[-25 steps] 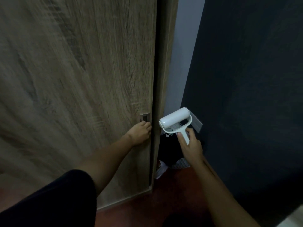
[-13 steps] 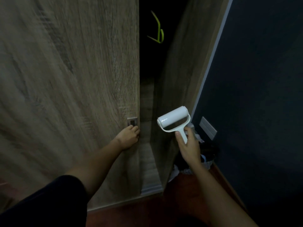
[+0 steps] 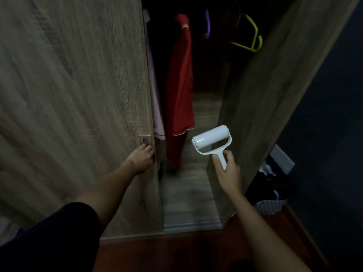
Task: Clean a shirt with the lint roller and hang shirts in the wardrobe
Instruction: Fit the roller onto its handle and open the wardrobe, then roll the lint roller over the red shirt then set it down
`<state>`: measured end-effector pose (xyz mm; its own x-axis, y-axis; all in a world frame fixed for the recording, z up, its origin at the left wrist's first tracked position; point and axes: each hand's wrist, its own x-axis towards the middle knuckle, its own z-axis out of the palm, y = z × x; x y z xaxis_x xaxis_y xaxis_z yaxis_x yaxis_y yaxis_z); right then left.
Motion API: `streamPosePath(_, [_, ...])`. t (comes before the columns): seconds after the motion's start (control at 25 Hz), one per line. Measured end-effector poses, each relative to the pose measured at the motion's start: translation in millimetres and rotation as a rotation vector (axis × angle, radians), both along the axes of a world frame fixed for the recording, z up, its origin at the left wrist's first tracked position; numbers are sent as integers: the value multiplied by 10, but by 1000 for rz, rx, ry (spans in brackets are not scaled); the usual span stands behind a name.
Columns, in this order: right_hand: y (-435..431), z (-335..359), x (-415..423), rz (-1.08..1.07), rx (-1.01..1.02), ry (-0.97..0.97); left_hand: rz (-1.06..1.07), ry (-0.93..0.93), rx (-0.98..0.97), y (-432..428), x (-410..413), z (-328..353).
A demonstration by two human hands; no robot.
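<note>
My left hand (image 3: 142,159) grips the edge of the wooden sliding wardrobe door (image 3: 74,107) just below its metal handle plate (image 3: 145,141). In my right hand (image 3: 227,171) is the handle of a white lint roller (image 3: 211,139), its roll pointing up and left in front of the opening. Inside the dark wardrobe hang a red shirt (image 3: 179,91) and a pale pink garment (image 3: 157,107) half hidden behind the door edge. An empty yellow-green hanger (image 3: 253,39) and a purple one (image 3: 207,24) hang further right.
The wardrobe's right side panel (image 3: 261,99) stands close to my right hand. A dark blue wall (image 3: 324,114) with a wall socket (image 3: 281,159) lies to the right. A patterned basket (image 3: 271,205) with dark clothes sits on the reddish floor (image 3: 176,250).
The door has slid left under my left hand, widening the gap from a crack to a broad opening that reveals the hanging clothes. The lint roller stays held in my right hand.
</note>
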<state>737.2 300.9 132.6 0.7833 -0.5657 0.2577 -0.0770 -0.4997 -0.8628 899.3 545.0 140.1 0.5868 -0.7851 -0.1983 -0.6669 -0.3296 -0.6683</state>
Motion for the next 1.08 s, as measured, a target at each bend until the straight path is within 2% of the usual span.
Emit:
streamPosePath(0.08, [129, 0, 37, 10, -3, 2, 42, -35, 19, 216, 34, 54])
streamPosePath(0.2, [330, 5, 111, 27, 2, -6, 1, -30, -74, 570, 231, -87])
streamPosePath(0.28, [444, 16, 162, 33, 1, -9, 86, -87, -73, 740, 146, -12])
streamPosePath(0.36, [541, 31, 212, 42, -5, -15, 101, -41, -25, 831, 121, 17])
streamPosePath(0.4, [577, 49, 230, 45, -9, -18, 164, 39, -47, 837, 125, 22])
streamPosePath(0.44, [603, 67, 249, 43, -11, -19, 171, 67, -125, 810, 120, 27])
streamPosePath(0.52, [647, 108, 273, 23, 5, -32, 42, -9, -284, 666, 74, 144])
streamPosePath(0.6, [630, 136, 283, -17, 32, -62, -82, -57, -541, 405, 145, 248])
streamPosePath(0.72, [516, 185, 266, -97, 49, -96, -67, 34, -978, -153, 124, 582])
streamPosePath(0.84, [321, 229, 222, -167, 63, -114, 126, 261, -1436, -682, 131, 904])
streamPosePath(1.0, [21, 286, 122, -214, 52, -142, 371, 392, -1687, -1069, 214, 1087])
streamPosePath(1.08, [-92, 295, 101, -211, 70, -165, 395, 470, -1747, -1167, 261, 1071])
